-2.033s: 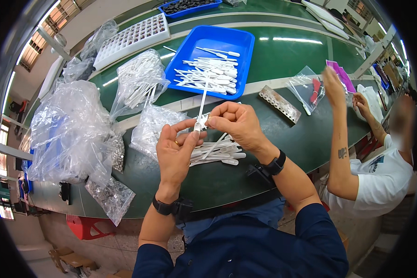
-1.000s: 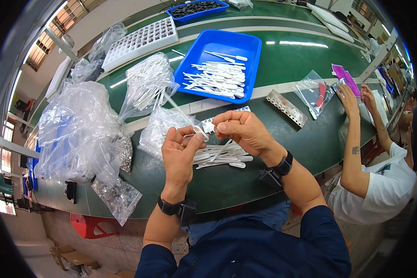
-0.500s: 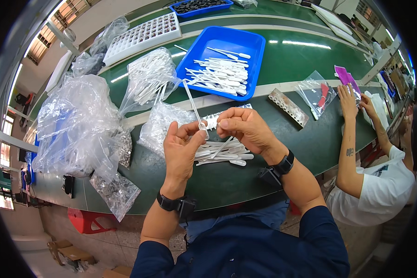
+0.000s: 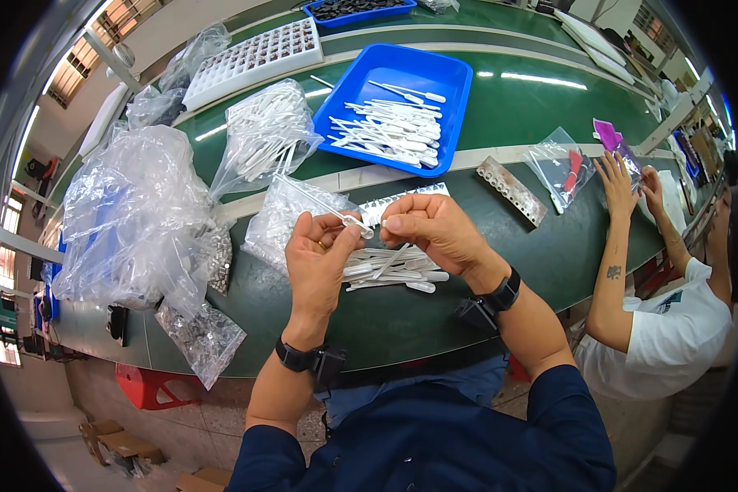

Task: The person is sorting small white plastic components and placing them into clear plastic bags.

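Bench work at a blue tray (image 4: 398, 66), which serves as the landmark. On the tray's near side, the left hand (image 4: 318, 261) pinches a clear dropper pipette (image 4: 361, 226) by its bulb end between thumb and forefinger. The right hand (image 4: 435, 231), also nearer than the tray, brings its thumb and forefinger together just beside the bulb; whether they grip a small part cannot be told. The pipette's stem, which half a second ago rose toward the tray, now slants toward the tray's left, while both hands have stayed close together; the change suggests that the same piece is being turned for handling and is not yet finished. Nearer than the tray lie a white strip (image 4: 419, 195), partly hidden by the right hand, and a pile of loose pipettes (image 4: 402, 267) beneath the hands. A bag of white sticks (image 4: 262, 135) stands to the tray's left.
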`<action>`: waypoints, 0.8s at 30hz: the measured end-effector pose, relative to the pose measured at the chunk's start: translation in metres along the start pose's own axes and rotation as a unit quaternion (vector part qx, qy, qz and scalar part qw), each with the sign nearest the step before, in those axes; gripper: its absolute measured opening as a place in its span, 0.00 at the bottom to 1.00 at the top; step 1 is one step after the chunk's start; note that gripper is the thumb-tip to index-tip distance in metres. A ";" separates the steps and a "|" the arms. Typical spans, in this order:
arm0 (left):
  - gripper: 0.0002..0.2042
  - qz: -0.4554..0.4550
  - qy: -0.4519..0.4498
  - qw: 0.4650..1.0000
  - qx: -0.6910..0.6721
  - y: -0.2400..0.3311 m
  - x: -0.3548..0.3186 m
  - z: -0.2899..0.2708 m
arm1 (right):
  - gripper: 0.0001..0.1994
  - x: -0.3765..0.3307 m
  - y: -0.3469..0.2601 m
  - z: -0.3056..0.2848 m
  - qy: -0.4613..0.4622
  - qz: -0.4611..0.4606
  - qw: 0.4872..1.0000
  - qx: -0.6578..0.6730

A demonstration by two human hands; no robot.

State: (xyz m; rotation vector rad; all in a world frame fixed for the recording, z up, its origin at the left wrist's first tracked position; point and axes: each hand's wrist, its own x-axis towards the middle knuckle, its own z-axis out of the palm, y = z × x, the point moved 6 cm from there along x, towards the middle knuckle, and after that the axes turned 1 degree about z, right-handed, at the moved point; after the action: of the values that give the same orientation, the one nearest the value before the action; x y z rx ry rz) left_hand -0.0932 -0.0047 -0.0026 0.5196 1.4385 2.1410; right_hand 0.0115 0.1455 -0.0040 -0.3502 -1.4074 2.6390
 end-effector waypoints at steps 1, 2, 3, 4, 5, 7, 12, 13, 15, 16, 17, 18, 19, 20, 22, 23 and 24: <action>0.16 0.001 0.002 1.000 -0.001 0.000 0.000 0.001 | 0.11 -0.002 0.000 0.004 -0.003 0.004 1.000 0.003; 0.16 0.009 -0.002 1.000 0.009 0.001 -0.001 0.003 | 0.11 -0.003 0.000 0.006 -0.007 0.008 1.000 0.007; 0.16 0.017 -0.005 1.000 0.020 0.003 -0.001 0.004 | 0.11 -0.003 0.001 0.007 -0.008 0.009 1.000 0.006; 0.16 0.025 -0.008 0.999 0.030 0.004 -0.002 0.006 | 0.11 -0.002 0.004 0.007 -0.009 0.015 1.000 0.005; 0.16 0.026 -0.007 0.999 0.029 0.005 -0.002 0.006 | 0.11 -0.002 0.007 0.007 -0.009 0.020 1.000 0.004; 0.16 -0.002 -0.026 1.000 0.009 0.003 -0.001 0.007 | 0.11 -0.001 0.008 0.008 -0.010 0.026 1.000 0.003; 0.15 -0.046 -0.050 0.996 -0.049 -0.003 0.000 0.005 | 0.12 -0.002 0.004 0.007 0.005 0.007 1.000 -0.021; 0.15 -0.046 -0.051 0.996 -0.050 -0.003 0.000 0.005 | 0.12 -0.002 0.003 0.007 0.006 0.005 1.000 -0.022; 0.12 -0.060 -0.054 0.995 -0.061 -0.002 0.000 0.006 | 0.12 -0.003 0.001 0.006 0.007 0.002 1.000 -0.023; 0.11 -0.067 -0.055 0.994 -0.067 -0.002 0.000 0.007 | 0.12 -0.003 0.000 0.006 0.011 0.002 1.000 -0.029; 0.11 -0.067 -0.056 0.994 -0.067 -0.001 0.000 0.007 | 0.12 -0.003 -0.002 0.006 0.014 0.001 0.999 -0.035; 0.11 -0.068 -0.059 0.994 -0.066 0.000 -0.001 0.008 | 0.12 -0.004 -0.003 0.006 0.018 0.001 0.999 -0.042; 0.10 -0.069 -0.062 0.994 -0.065 0.001 -0.001 0.008 | 0.12 -0.005 -0.004 0.006 0.018 0.001 0.999 -0.042; 0.09 -0.069 -0.064 0.993 -0.064 0.001 -0.001 0.008 | 0.12 -0.005 -0.005 0.007 0.021 -0.001 0.999 -0.046; 0.10 -0.064 -0.068 0.994 -0.059 0.000 -0.002 0.008 | 0.11 -0.006 -0.007 0.007 0.026 -0.004 0.998 -0.055; 0.10 -0.059 -0.070 0.994 -0.055 0.000 -0.002 0.008 | 0.11 -0.007 -0.006 0.008 0.026 -0.004 0.998 -0.054; 0.10 -0.053 -0.073 0.995 -0.050 0.000 -0.002 0.009 | 0.11 -0.008 -0.007 0.008 0.036 -0.021 0.995 -0.091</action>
State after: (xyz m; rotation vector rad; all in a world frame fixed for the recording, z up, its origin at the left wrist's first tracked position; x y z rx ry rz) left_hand -0.0867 0.0003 0.0005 0.5372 1.2457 2.0354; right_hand 0.0168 0.1415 0.0076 -0.4250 -1.6163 2.4463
